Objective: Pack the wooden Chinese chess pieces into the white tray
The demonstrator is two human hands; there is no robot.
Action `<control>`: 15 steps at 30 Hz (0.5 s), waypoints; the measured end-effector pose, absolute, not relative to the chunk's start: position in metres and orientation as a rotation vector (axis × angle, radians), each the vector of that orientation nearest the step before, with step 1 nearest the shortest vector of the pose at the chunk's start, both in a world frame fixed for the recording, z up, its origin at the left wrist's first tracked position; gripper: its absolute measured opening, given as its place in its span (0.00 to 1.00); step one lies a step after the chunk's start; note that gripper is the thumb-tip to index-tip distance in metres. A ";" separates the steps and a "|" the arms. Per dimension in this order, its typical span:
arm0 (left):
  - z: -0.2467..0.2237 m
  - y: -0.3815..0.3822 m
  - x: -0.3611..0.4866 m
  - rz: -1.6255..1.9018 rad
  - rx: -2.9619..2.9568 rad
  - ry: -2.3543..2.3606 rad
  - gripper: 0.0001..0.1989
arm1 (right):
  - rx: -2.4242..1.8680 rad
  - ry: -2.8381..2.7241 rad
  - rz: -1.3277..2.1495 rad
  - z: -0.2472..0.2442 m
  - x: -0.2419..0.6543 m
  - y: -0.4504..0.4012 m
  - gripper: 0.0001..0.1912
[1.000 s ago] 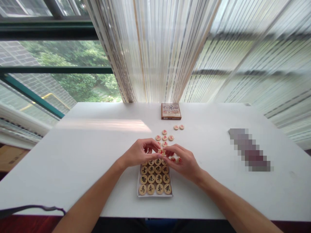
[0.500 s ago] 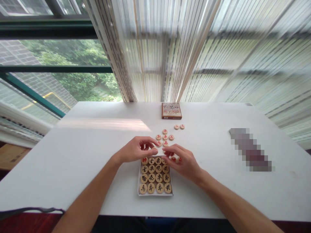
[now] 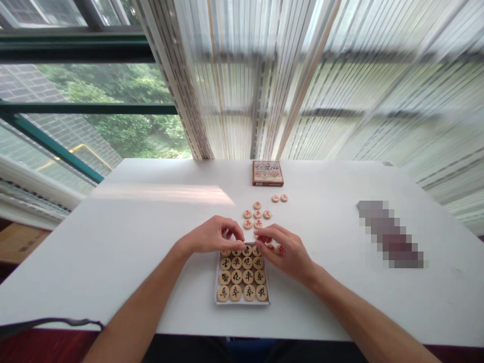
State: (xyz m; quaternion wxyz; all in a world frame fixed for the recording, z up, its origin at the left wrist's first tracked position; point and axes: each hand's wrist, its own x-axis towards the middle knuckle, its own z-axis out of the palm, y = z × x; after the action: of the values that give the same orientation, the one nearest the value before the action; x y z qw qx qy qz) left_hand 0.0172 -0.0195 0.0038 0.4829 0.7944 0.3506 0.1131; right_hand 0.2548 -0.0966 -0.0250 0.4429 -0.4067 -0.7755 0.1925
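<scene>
A shallow white box (image 3: 218,285) holds rows of round wooden pieces, mostly with black characters. My left hand (image 3: 219,235) is over its back left edge, thumb and index finger pinched on a wooden piece (image 3: 240,242) that shows only in part. At the back right corner of the box is my right hand (image 3: 284,249), its fingers curled; a piece seems to show at the fingertips, mostly hidden. Pieces with red characters, such as one (image 3: 257,224), lie on the table behind the box. Others (image 3: 280,249) are partly covered by my right hand.
A closed Chinese chess box (image 3: 267,173) lies near the back of the white table (image 3: 151,227). Two red-marked pieces (image 3: 280,198) lie in front of it. At the right is a pixelated object (image 3: 391,234). A dark strap (image 3: 49,321) crosses the front left edge.
My left hand has moved slightly down and right with the piece, now over the back row of the box. My right hand has barely moved.
</scene>
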 end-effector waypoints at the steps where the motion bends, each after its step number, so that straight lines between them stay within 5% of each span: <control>1: 0.004 -0.019 0.017 0.272 1.944 0.856 0.17 | -1.011 -1.923 0.477 -0.025 0.255 -0.097 0.09; 15: 0.000 -0.018 0.018 0.272 1.991 0.829 0.14 | -1.031 -1.928 0.481 -0.025 0.254 -0.096 0.09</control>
State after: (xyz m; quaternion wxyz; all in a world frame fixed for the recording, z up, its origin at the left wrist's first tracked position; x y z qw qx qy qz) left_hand 0.0181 -0.0177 0.0005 0.4651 0.8107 0.3377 0.1109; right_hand 0.2542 -0.0961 -0.0249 0.4363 -0.4144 -0.7749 0.1933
